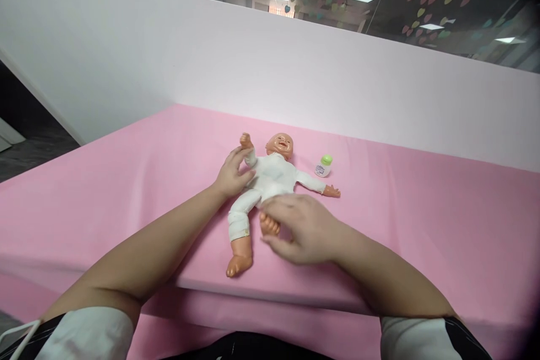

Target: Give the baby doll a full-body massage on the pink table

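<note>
A baby doll (272,177) with a white cloth body lies on its back, head away from me. At the doll's arm on the left side, my left hand (234,172) is curled, fingers and thumb on either side of the sleeve. My right hand (306,228), slightly blurred, curves around the doll's raised foot (269,224), fingers above it and thumb below. Most of that leg is hidden behind the hand and foot. The doll's other leg (240,230) stretches toward me, and its other arm (312,181) points out to the right.
A small jar with a green lid (324,166) stands right of the doll's head. Pink cloth (405,225) covers the table, whose front edge is close to me. A white partition (295,73) rises behind, with a window above bearing heart-shaped stickers.
</note>
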Demonstrator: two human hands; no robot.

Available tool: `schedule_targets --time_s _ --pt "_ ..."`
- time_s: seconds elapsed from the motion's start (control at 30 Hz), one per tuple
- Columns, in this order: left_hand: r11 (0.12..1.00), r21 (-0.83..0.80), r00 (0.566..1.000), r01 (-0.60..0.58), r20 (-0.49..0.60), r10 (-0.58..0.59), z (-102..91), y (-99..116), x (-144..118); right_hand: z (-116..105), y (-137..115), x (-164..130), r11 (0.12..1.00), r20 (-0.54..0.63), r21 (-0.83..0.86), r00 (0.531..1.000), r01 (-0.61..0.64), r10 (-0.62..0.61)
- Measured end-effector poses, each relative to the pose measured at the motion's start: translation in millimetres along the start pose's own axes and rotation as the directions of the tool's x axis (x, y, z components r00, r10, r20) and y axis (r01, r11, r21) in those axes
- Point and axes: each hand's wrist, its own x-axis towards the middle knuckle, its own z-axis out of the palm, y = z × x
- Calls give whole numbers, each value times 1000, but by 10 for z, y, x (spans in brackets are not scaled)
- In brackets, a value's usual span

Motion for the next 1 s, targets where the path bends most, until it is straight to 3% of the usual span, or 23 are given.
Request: schedule_targets --time_s 0.07,0.17,0.3,0.43,0.57,0.67,0.77,0.83,1.0 --pt "993 77 992 -85 103 77 33 67 -24 -71 184 13 995 -161 -21 982 -99 95" --pt "981 124 963 -151 242 118 79 128 -44 -37 573 56 983 -275 -3 945 -185 178" --pt "981 132 954 -139 283 97 96 129 -55 163 1049 90 974 -278 92 933 -209 226" --pt "989 103 969 -105 235 79 95 96 -63 257 1182 70 964 -261 134 930 -229 257" --pt "999 31 996 -44 85 42 90 51 -49 119 960 38 982 -253 92 949 -167 185" --pt "991 -86 992 99 -70 -105 57 -3 -10 -59 616 4 992 -188 114 979 -61 82" --pt "900 -321 922 295 -152 -356 4 -87 59 -153 230 -34 978 -59 201 997 58 -47" --pt "830 -426 871 360 -164 -462 -34 -149 114 -98 27 -42 980 88 187 993 61 -78" --pt "699 -515 744 497 -163 -648 -108 -219 210 388 -148 49 997 401 -14 914 77 -65"
